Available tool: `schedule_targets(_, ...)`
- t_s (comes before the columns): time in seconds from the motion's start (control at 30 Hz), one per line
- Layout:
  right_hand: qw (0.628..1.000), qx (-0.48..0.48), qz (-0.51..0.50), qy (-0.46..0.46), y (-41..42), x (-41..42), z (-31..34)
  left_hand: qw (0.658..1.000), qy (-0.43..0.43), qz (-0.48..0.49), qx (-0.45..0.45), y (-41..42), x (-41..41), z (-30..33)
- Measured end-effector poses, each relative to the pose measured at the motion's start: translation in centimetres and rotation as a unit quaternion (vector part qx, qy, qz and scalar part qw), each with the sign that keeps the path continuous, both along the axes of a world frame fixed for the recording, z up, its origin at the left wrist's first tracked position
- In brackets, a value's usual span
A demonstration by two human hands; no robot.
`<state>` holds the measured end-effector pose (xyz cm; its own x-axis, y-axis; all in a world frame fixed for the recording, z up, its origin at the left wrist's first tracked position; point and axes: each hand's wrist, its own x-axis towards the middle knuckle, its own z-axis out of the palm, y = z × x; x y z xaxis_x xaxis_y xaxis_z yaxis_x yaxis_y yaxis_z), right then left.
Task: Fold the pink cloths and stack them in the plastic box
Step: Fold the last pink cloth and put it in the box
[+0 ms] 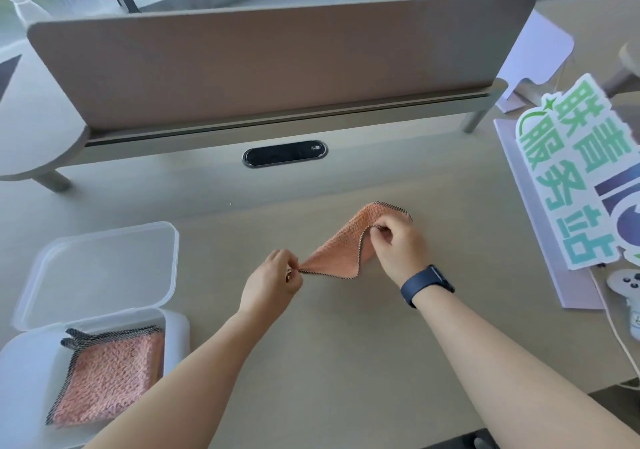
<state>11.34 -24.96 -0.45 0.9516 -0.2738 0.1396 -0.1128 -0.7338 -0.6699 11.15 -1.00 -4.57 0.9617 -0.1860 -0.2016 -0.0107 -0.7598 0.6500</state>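
A pink cloth (341,247) with dark stitched edging is held just above the middle of the desk, curled over on itself. My left hand (273,280) pinches its near left corner. My right hand (398,244), with a dark watch on the wrist, pinches the edge on the right side. At the lower left stands the translucent plastic box (175,330) with its hinged lid (100,272) lying open behind it. Folded pink cloths (107,376) lie inside the box.
A brown divider screen (270,64) runs across the back of the desk, with a black cable port (284,154) in front of it. A green-lettered sign (571,174) and a white controller (625,284) lie at the right edge.
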Motion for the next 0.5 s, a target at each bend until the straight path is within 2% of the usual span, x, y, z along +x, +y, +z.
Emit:
schedule_targets(0.1, 0.999, 0.029, -0.035, -0.019, -0.1, 0.9, 1.9, 0.985, 0.048, 0.098, -0.131, 1.0, 0.1, 2.2)
schedule_targets(0.27, 0.995, 0.061, -0.038, -0.072, 1.0, 2.9, 5.6, 0.944, -0.042, 0.205, -0.257, 2.6, 1.9, 7.0)
schedule_targets(0.4, 0.989, 0.095, -0.025, -0.113, 1.8, 3.8, 8.2, 0.93, -0.129, 0.209, -0.274, 5.1, 4.0, 10.9)
schedule_targets(0.5, 0.984, 0.123, -0.014, -0.127, 2.4, 3.8, 9.5, 0.937, -0.188, 0.181, -0.231, 6.9, 5.0, 12.8)
